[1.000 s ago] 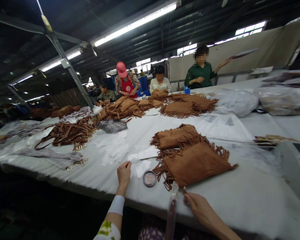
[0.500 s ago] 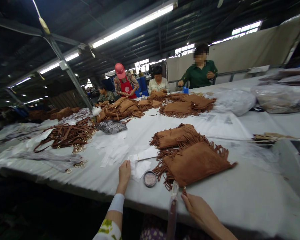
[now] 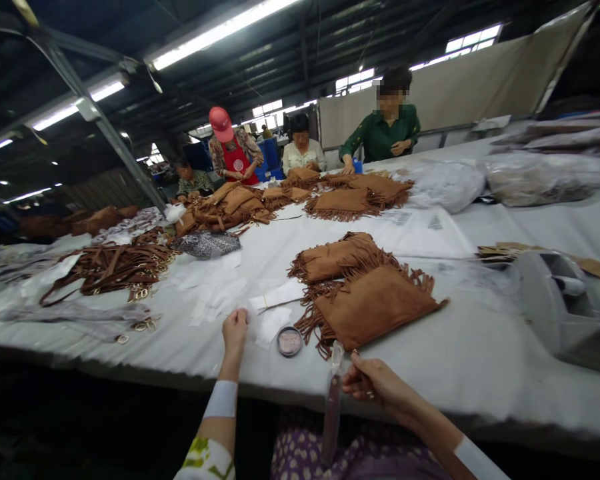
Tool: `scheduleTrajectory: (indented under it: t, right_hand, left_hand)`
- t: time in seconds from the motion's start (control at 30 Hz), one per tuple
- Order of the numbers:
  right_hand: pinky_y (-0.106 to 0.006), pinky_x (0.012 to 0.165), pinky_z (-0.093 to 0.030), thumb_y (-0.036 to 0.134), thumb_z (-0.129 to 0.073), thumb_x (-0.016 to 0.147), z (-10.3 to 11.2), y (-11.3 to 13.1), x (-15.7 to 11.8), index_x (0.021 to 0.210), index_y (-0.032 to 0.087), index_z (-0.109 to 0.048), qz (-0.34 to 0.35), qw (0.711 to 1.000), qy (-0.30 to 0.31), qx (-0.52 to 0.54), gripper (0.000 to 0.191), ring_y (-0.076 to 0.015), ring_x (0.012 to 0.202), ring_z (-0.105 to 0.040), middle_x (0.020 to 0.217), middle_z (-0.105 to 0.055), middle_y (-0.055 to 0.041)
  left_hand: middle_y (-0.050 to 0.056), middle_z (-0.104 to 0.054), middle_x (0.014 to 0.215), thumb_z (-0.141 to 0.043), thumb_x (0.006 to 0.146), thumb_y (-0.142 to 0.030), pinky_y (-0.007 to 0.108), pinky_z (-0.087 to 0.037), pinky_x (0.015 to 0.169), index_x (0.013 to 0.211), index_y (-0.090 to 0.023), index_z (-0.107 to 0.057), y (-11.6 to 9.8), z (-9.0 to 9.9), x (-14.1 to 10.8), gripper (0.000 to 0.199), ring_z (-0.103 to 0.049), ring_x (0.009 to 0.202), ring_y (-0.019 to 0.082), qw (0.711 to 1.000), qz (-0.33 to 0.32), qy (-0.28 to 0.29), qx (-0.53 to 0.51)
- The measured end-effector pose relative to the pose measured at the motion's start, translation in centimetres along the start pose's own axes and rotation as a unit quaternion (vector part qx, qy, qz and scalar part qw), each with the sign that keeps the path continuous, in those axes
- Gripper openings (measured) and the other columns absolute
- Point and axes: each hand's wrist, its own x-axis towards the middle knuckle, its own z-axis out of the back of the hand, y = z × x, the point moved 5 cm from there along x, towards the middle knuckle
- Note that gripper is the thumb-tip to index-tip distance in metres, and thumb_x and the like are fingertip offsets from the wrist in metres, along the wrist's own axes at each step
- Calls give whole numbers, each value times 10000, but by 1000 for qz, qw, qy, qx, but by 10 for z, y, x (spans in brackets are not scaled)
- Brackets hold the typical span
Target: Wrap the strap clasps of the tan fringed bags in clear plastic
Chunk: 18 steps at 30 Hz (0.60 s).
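A brown fringed suede bag (image 3: 375, 310) lies in front of me, partly over a second fringed bag (image 3: 337, 259). At its near corner my right hand (image 3: 373, 383) is closed, fingertips pinched by a tiny metal piece; what they grip is too small to make out. Beside that hand, a brown strap in clear plastic (image 3: 333, 410) hangs from the bag's corner over the table edge. My left hand (image 3: 235, 330) is closed above the table, near thin white slips (image 3: 273, 325); anything in its fingers is hidden. A round dish with a pinkish pad (image 3: 289, 341) sits between my hands.
Brown straps with metal clasps (image 3: 115, 267) are piled at left on the white-covered table (image 3: 420, 393). A grey tape dispenser (image 3: 545, 313) stands at right. More brown bags (image 3: 230, 207) lie across the table, where several people work. A patterned grey pouch (image 3: 207, 243) lies behind the slips.
My left hand has drawn slightly left, away from the white slips. My right hand has turned and its fingers have curled more at the bag's corner. The view has shifted a little.
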Motion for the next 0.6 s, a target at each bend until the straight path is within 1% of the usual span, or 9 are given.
scheduleTrajectory:
  t: [0.1,0.2,0.27,0.33,0.4,0.47,0.53,0.6]
  right_hand:
    - [-222,575,-460,535,-572,801,2,-4,3,671,145,-601,-1,1000,4,-8,412,-147,666,-667,691,-687,-44]
    - [-233,581,-459,567,-578,778,4,-6,6,656,150,-591,8,1000,7,-15,435,-150,649,-659,652,-681,-39]
    - [-248,590,-462,600,-555,774,5,-6,7,654,151,-586,13,1000,12,-25,465,-159,643,-656,629,-676,-43]
    - [-261,604,-468,619,-543,766,5,-8,9,659,153,-585,10,999,16,-35,480,-168,653,-659,645,-683,-51]
    - [-266,612,-473,619,-551,756,7,-9,10,664,155,-585,4,999,15,-40,474,-171,661,-663,679,-691,-54]
    - [-264,611,-478,619,-557,751,8,-10,12,665,158,-586,6,999,13,-39,470,-169,659,-663,690,-689,-44]
    - [-261,611,-484,619,-553,758,8,-11,13,662,158,-589,8,999,12,-36,472,-167,658,-664,677,-681,-36]
    - [-263,617,-491,616,-540,772,8,-12,15,659,158,-596,6,999,9,-35,475,-169,662,-667,672,-678,-35]
  left_hand:
    - [-2,-601,543,-455,791,-465,238,-419,511,677,-156,-661,2,-5,0,389,-555,534,144,1000,-2,25,-11]
    - [6,-638,571,-483,788,-450,256,-453,568,742,-156,-699,4,-7,0,368,-599,606,168,1000,-6,24,-12]
    - [23,-699,697,-505,786,-422,283,-484,670,815,-166,-714,6,-9,1,332,-639,738,194,1000,-9,16,-14]
    - [46,-727,867,-529,778,-397,319,-486,796,873,-177,-716,7,-10,2,304,-645,884,217,1000,-13,9,-18]
    - [72,-712,1001,-566,754,-383,348,-454,898,865,-183,-718,5,-11,4,274,-623,988,232,1000,-19,0,-20]
    - [92,-683,1087,-609,717,-377,363,-419,954,814,-187,-718,2,-10,6,240,-595,1052,242,999,-24,-12,-22]
    - [100,-666,1114,-636,687,-383,367,-416,950,767,-188,-711,-3,-8,7,223,-581,1066,247,999,-25,-21,-27]
    - [98,-683,1048,-641,678,-402,357,-441,890,745,-184,-700,-8,-6,8,236,-599,1009,242,999,-19,-25,-37]
